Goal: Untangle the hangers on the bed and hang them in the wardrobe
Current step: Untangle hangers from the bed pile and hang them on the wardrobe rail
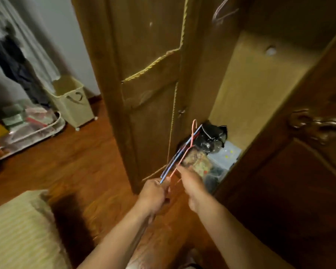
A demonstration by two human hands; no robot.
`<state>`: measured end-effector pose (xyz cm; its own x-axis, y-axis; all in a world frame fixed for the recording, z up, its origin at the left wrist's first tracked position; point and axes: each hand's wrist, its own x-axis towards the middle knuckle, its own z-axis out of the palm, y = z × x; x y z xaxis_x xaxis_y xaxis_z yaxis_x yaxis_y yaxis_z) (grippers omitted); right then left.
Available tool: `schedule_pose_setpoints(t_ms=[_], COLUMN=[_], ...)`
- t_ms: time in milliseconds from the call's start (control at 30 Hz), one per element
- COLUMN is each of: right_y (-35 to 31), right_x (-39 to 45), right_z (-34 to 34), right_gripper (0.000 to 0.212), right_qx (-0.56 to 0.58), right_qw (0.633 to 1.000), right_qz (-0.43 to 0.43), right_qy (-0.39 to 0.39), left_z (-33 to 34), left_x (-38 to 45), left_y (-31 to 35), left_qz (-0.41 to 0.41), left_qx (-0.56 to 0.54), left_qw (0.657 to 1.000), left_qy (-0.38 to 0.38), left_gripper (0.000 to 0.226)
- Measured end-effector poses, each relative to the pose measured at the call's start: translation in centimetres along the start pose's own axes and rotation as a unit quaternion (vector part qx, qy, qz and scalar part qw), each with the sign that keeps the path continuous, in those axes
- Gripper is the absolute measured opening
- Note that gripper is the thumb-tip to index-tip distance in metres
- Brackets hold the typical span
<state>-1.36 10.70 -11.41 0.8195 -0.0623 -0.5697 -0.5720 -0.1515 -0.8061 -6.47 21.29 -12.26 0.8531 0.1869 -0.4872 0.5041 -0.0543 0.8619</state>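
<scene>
Holding hangers (pixel 179 152), seemingly three: two blue, one pink | left hand (pixel 153 193) clamped | right hand (pixel 190 183) pinching pink

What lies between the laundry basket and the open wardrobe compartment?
In the head view, the closed wardrobe door fills that stretch, between the basket and the compartment. Wood floor runs below it.

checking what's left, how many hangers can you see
3, maybe more: a pink hanger and a blue hanger between both hands, another hanger inside the wardrobe; the blur could hide others.
</scene>
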Motion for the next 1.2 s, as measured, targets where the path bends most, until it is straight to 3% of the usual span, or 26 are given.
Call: schedule_pose_setpoints(t_ms=[67,167,333,400,467,533,633,733,867,967,1100,1200], right_y=[-1.5,-6.5,-15.9,-18.5,-18.1,-20.1,-22.1,-23.4,-24.6,-26.0,-31.5,-36.5], right_x=[1.2,3.8,7.9,10.2,17.5,17.1,16.6,16.6,18.8,20.0,19.4,18.9], right_z=[-2.0,-4.9,-10.1,-10.8,-11.6,-12.1,-12.5,-12.7,-14.5,-16.5,-19.1,-20.7], right_gripper=[0.022,0.022,0.025,0.029,0.049,0.082,0.045,0.026,0.032,0.034,0.025,0.027], right_qx=[0.097,0.158,0.053,0.022,0.066,0.086,0.059,0.059,0.053,0.076,0.077,0.068], right_qw=[0.994,0.986,0.987,0.989,0.987,0.986,0.986,0.984,0.979,0.977,0.952,0.924], right_qz=[0.027,-0.023,-0.145,-0.143,-0.148,-0.14,-0.152,-0.163,-0.159,-0.147,-0.203,-0.264], right_qy=[-0.05,-0.045,0.035,0.034,0.007,-0.014,0.032,0.053,0.112,0.137,0.216,0.268], left_z=[3.4,7.4,10.9,11.5,11.9,12.1,11.9,11.1,10.1,10.3,10.8,10.8], left_x=[1.9,4.4,7.8,9.5,11.2,13.9,17.7,21.9,26.6,29.0,30.0,30.2], left_y=[3.0,8.4,19.7,23.0,25.8,27.6,29.0,30.3,32.4,35.4,42.4,47.9], left_qz=[0.023,0.074,0.14,0.165,0.175,0.195,0.211,0.206,0.164,0.177,0.27,0.376], left_qx=[0.022,0.023,0.009,0.033,0.071,0.137,0.192,0.202,0.222,0.231,0.19,0.138], left_qw=[0.999,0.997,0.989,0.985,0.981,0.968,0.954,0.95,0.946,0.94,0.933,0.909], left_qy=[-0.011,-0.025,-0.037,-0.036,-0.052,-0.081,-0.091,-0.119,-0.172,-0.178,-0.142,-0.119], left_gripper=[0.043,0.041,0.056,0.062,0.066,0.071,0.077,0.073,0.065,0.066,0.059,0.058])
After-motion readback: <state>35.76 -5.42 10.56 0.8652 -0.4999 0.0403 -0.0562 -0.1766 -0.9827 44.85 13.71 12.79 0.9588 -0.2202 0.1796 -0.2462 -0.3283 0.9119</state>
